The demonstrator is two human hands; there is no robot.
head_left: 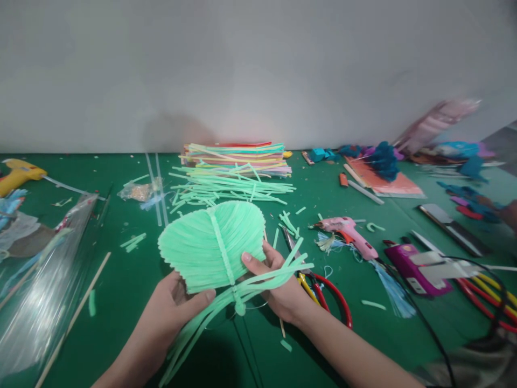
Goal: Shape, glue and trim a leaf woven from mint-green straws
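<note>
A mint-green leaf (197, 248) made of pipe cleaners side by side, with a raised midrib down its middle, is held up above the table. My left hand (177, 304) grips its lower left edge, the thumb on top and the fingers partly hidden underneath. My right hand (274, 275) pinches the lower right edge, thumb on the front. Loose pipe cleaner ends (278, 277) fan out from the leaf's base to both sides, over my right hand and below my left thumb. Partly behind my right hand lie scissors (323, 291) with red and yellow handles.
Green pipe cleaners (234, 186) lie before a multicoloured pile (238, 156) by the wall. At right are a pink glue gun (349, 231), a purple power strip (420, 269) and its black cord. A yellow glue gun (20, 175), plastic wrap (52, 285) and a wooden stick (76, 312) lie left.
</note>
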